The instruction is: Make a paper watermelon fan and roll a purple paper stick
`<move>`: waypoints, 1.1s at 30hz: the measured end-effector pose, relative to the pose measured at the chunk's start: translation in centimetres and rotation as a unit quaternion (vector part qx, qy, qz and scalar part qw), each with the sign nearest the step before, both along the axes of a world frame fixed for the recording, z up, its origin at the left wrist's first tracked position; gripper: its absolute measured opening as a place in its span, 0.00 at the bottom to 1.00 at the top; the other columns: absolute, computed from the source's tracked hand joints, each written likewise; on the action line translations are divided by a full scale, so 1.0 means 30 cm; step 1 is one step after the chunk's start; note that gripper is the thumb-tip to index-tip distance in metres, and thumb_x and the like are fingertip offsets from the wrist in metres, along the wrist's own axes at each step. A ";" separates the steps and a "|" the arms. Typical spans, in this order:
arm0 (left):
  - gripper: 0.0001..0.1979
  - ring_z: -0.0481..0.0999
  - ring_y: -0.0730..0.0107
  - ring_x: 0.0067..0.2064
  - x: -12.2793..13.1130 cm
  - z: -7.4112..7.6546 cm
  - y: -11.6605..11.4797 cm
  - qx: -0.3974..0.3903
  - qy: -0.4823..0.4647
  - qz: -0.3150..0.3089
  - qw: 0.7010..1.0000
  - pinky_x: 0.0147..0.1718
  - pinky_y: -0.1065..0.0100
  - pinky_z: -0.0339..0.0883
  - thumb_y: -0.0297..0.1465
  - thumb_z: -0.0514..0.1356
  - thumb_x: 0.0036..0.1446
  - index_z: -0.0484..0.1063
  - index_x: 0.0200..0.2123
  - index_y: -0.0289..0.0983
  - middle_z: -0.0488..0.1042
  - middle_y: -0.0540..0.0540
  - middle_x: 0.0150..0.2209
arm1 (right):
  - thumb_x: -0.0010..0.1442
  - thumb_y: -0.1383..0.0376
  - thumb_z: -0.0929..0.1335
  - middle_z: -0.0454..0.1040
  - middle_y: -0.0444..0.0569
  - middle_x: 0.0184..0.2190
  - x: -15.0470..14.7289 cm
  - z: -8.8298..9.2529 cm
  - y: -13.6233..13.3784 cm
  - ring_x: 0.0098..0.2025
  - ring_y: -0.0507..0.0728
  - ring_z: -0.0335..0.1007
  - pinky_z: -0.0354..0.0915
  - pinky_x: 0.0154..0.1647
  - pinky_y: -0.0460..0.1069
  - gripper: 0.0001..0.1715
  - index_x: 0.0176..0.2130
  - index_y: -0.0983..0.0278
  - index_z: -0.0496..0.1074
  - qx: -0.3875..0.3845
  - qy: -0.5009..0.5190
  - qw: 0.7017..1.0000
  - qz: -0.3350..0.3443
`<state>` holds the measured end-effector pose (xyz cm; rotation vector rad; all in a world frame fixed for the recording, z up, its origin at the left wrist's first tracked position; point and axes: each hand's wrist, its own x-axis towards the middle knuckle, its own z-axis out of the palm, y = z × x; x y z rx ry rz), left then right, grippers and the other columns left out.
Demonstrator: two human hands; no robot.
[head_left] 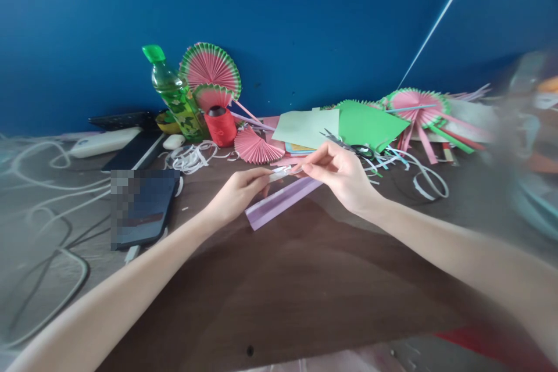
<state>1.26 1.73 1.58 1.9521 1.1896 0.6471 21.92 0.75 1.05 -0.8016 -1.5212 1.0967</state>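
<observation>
Between my hands is a small white strip (pixel 279 173). My left hand (pixel 238 195) pinches its left end. The fingertips of my right hand (pixel 342 177) are pressed together at its right end; the detail there is too small to make out. Just below the fingers, a folded purple paper strip (pixel 279 204) lies slantwise on the dark table (pixel 279 296). Behind my right hand, scissors (pixel 349 145) with dark handles rest by a green paper sheet (pixel 368 125) and a pale green sheet (pixel 305 128).
A green bottle (pixel 174 93), a red spool (pixel 221 128) and pink pleated paper fans (pixel 259 147) stand or lie at the back. A dark phone (pixel 148 209) and white cables (pixel 81 270) are on the left. Another fan (pixel 418 106) and paper strips lie at the back right.
</observation>
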 end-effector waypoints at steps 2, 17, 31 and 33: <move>0.15 0.61 0.75 0.27 -0.002 0.006 0.002 -0.004 -0.014 -0.001 1.000 0.29 0.72 0.55 0.37 0.48 0.58 0.71 0.32 0.35 0.63 0.52 0.24 | 0.54 0.66 0.69 0.77 0.48 0.30 -0.002 0.008 -0.011 0.38 0.54 0.74 0.68 0.42 0.53 0.06 0.30 0.65 0.66 0.007 -0.023 1.000 0.020; 0.14 0.62 0.72 0.30 0.002 0.005 0.003 -0.050 -0.148 0.004 0.988 0.34 0.68 0.57 0.35 0.53 0.53 0.74 0.35 0.33 0.61 0.51 0.22 | 0.56 0.71 0.67 0.75 0.48 0.34 -0.010 0.007 -0.051 0.44 0.56 0.72 0.69 0.46 0.55 0.05 0.31 0.64 0.65 0.084 -0.030 0.990 0.110; 0.12 0.62 0.74 0.30 -0.002 0.014 0.014 -0.024 -0.109 0.040 0.993 0.35 0.70 0.56 0.34 0.51 0.55 0.70 0.31 0.33 0.62 0.52 0.24 | 0.57 0.70 0.66 0.76 0.47 0.33 -0.020 -0.017 -0.084 0.42 0.57 0.73 0.70 0.43 0.56 0.04 0.31 0.61 0.68 0.213 -0.074 0.972 0.065; 0.12 0.61 0.73 0.29 -0.020 0.011 0.031 0.017 -0.093 0.078 0.992 0.33 0.71 0.56 0.34 0.49 0.55 0.69 0.30 0.34 0.62 0.52 0.24 | 0.56 0.70 0.66 0.76 0.47 0.32 -0.022 -0.011 -0.093 0.41 0.57 0.73 0.70 0.42 0.57 0.04 0.31 0.61 0.68 0.225 -0.069 0.968 0.084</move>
